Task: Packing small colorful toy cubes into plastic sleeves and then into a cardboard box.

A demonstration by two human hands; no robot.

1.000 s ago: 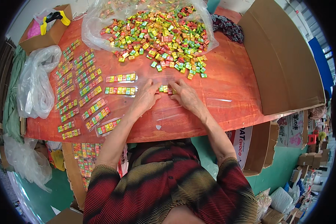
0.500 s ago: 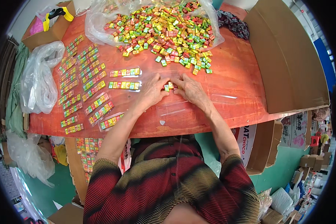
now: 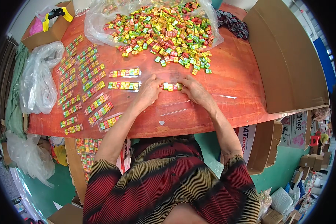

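Note:
A short row of small yellow, green and red boxes (image 3: pixel 170 86) lies across the middle of the red table. My left hand (image 3: pixel 149 90) is closed at the row's left end, its fingertips against the end box. At the other end, my right hand (image 3: pixel 195 91) pinches the row, fingers bent over it. The boxes under the fingers are partly hidden. Left of my left hand are two packed strips in clear plastic, an upper strip (image 3: pixel 124 72) and a lower strip (image 3: pixel 123 86). Clear flat plastic pieces (image 3: pixel 174 112) lie nearer to me.
A large heap of small boxes (image 3: pixel 164 31) spills from a clear bag (image 3: pixel 95 28) at the back. Several packed strips (image 3: pixel 94 86) cover the table's left part, beside a bundled plastic bag (image 3: pixel 41 80). A tall cardboard box (image 3: pixel 283 59) stands along the right edge.
My hands have moved apart to the two ends of the row, so more of its boxes show between them. The packed strips and the heap have stayed in place.

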